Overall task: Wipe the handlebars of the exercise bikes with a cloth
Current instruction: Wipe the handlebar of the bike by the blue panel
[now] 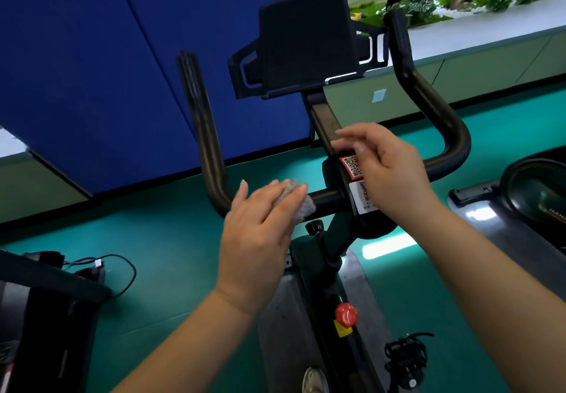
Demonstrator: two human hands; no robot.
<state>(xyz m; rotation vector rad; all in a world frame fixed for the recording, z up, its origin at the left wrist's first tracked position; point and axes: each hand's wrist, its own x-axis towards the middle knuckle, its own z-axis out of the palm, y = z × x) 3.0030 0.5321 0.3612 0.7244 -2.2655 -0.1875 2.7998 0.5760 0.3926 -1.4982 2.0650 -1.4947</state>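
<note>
— Where's the cloth (298,201)?
— Pinched under the left hand (260,233) fingers, on the handlebar (324,199), which runs sideways past them.
— The right hand (389,172)?
— Fingers loosely spread, holding nothing, over the stem.

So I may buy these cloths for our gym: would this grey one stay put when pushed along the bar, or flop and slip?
The cloth looks soft and floppy: it bunches under the left hand and drapes over the handlebar. It probably weighs little. Its fuzzy surface should grip rather than slide, though the smooth bar may let it slip.
</note>
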